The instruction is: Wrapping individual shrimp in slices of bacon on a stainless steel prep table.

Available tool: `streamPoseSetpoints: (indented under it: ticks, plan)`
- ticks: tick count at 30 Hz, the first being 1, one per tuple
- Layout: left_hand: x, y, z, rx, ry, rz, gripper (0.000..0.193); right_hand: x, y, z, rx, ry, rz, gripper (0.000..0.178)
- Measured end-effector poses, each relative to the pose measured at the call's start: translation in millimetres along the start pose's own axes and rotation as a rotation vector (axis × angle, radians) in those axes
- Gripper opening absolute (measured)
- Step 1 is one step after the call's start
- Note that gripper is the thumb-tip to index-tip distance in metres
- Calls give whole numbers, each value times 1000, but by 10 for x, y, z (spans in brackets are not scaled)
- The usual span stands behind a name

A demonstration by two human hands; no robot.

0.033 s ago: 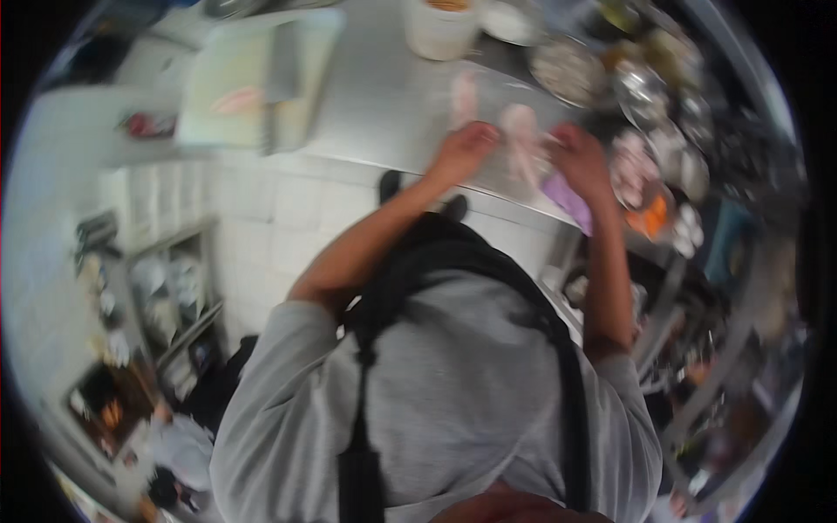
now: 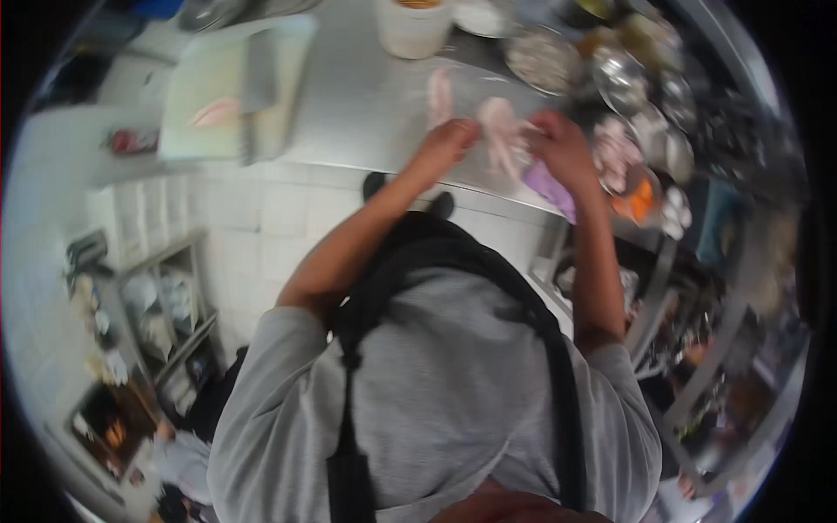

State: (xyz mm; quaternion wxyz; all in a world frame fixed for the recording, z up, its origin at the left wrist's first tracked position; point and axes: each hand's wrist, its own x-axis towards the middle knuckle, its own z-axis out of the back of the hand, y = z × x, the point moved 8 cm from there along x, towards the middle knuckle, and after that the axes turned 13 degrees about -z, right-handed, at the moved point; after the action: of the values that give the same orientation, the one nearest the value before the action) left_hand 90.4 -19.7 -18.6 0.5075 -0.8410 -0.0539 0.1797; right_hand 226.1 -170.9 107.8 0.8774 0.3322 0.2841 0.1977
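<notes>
My left hand (image 2: 452,141) is closed, its fingers curled together over the steel counter, beside a thin pale pink strip of raw meat (image 2: 440,96). My right hand (image 2: 554,139) is closed too, fingertips pinched together at the right of a larger pale pink piece of raw meat (image 2: 498,118). That larger piece lies between the hands. A shiny clear sheet, perhaps plastic film, seems to lie around the meat. What either hand pinches is blurred. A purple cloth (image 2: 549,187) lies at the counter edge below my right hand.
A cutting board (image 2: 187,139) at left carries a cleaver (image 2: 259,74) and a meat slice (image 2: 216,112). A white bucket (image 2: 412,33) stands at the back. At right are a bowl of pale pieces (image 2: 542,61), raw meat (image 2: 615,155), orange pieces (image 2: 638,200) and several metal bowls (image 2: 621,80).
The whole view has shifted slightly, so the counter and its things sit a little further left in the picture. My hands keep nearly the same pose around the meat.
</notes>
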Motion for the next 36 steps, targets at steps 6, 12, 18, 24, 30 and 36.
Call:
streamPoseSetpoints:
  ticks: [6,12,18,24,30,36]
  plan:
    - [-79,-325,-458,-630,171,244,22,-226,-35,78,518,125,-229,16]
    - [-106,-288,-143,-250,110,78,20,-474,-261,-315,237,135,-195,14]
    - [-296,-126,345,56,-65,94,33,-698,-487,-1232,308,146,-205,21]
    - [260,-539,433,281,76,-103,47,-461,-412,-1271,428,-89,-228,16]
    - [773,-839,256,295,247,-88,51,-622,373,-562,30,-514,283,22]
    - [997,-572,335,242,254,-6,50,-475,397,-1007,-153,-456,380,19]
